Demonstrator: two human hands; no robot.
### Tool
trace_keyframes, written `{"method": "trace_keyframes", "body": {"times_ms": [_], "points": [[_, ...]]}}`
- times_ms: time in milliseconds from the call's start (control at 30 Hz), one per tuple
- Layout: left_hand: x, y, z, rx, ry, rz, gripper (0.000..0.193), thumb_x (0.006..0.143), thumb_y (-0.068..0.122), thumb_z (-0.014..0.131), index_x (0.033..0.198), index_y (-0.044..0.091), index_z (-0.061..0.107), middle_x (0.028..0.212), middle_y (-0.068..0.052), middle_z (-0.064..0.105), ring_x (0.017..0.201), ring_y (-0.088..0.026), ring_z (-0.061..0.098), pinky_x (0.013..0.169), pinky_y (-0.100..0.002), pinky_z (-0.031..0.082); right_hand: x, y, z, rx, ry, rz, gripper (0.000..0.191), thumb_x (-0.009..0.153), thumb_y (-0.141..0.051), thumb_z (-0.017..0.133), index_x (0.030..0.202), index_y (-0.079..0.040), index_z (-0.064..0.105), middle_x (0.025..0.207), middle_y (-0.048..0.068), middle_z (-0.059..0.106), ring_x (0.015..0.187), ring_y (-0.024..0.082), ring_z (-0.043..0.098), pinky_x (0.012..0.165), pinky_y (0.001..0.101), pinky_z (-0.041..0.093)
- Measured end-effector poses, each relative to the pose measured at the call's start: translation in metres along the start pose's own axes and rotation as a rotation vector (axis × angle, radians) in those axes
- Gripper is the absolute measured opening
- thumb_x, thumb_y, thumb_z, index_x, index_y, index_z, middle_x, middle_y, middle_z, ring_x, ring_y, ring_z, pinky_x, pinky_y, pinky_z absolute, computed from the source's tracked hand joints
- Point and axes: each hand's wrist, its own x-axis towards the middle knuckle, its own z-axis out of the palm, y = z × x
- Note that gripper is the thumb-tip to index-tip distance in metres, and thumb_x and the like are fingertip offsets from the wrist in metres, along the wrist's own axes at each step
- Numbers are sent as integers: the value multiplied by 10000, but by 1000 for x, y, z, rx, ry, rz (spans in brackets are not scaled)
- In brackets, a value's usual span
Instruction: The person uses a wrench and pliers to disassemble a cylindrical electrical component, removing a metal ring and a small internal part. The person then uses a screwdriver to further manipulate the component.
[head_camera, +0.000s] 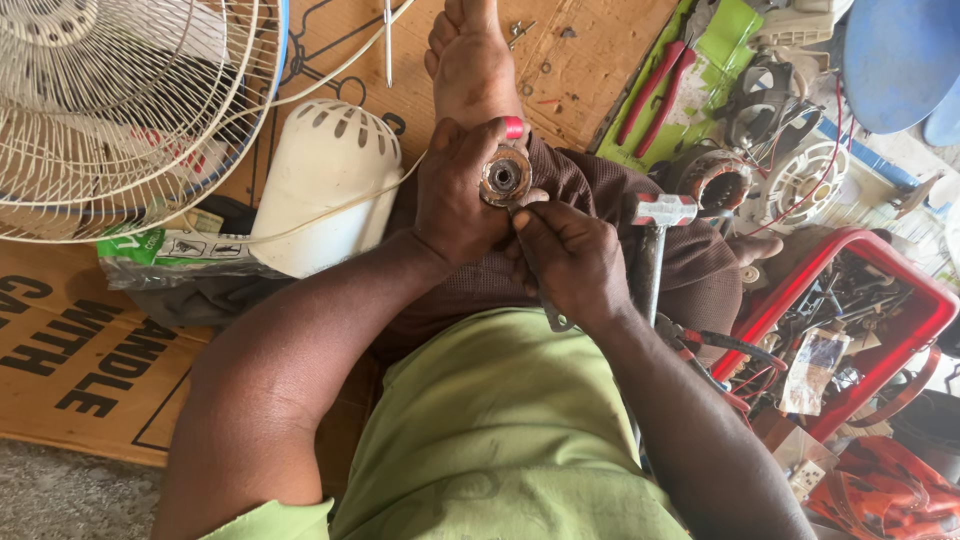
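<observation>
Round rusty metal part (505, 177), like a small motor bearing housing with a dark centre hole, is held above the person's lap, over brown trousers. Left hand (455, 195) wraps around it from the left, fingers curled and pinching its rim; one nail is painted pink. Right hand (572, 258) sits just below and to the right, fingers pressed together around a thin metal tool (555, 318). Most of that tool is hidden inside the fist, so its kind is hard to tell.

A hammer (655, 240) rests on the right thigh. To the right, a red crate (880, 330) holds tangled wires and small parts, too cluttered to tell apart. A white fan motor cover (325, 185) lies at left, beside a fan grille (120, 110) cut off by the frame's edge. Red-handled pliers (655, 90) lie on a green sheet beyond.

Both forearms angle inward from the bottom edge, meeting at the part.
</observation>
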Motion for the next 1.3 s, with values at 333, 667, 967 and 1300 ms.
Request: {"method": "trace_keyframes", "body": {"times_ms": [333,667,967,1300], "points": [[0,3,2,46,39,41,607,807,354,913,1264,79,622,1009,-56,711,987,-324,593,883,-451,505,5,16,-6,418,-65,211,221,1007,-214,625,1001,1,674,731,76,683,549,134,624,461,269,503],[-5,5,6,78,89,37,599,830,386,890,1225,30,614,1080,-123,702,969,-346,594,875,-463,497,2,19,5,380,51,169,228,1015,-189,601,980,15,697,737,93,691,545,131,624,462,271,515],[-4,2,6,67,88,37,600,826,390,896,1216,31,616,1097,-112,707,989,-341,613,894,-454,505,0,16,12,100,110,8,235,1026,-188,584,1023,7,715,768,70,712,581,105,654,498,257,553],[-5,4,6,66,83,61,589,825,382,896,1216,34,627,1026,-107,710,918,-333,585,832,-450,487,1,16,-9,358,-31,246,255,1008,-244,626,1022,7,668,762,84,695,570,132,640,486,268,525]]}}
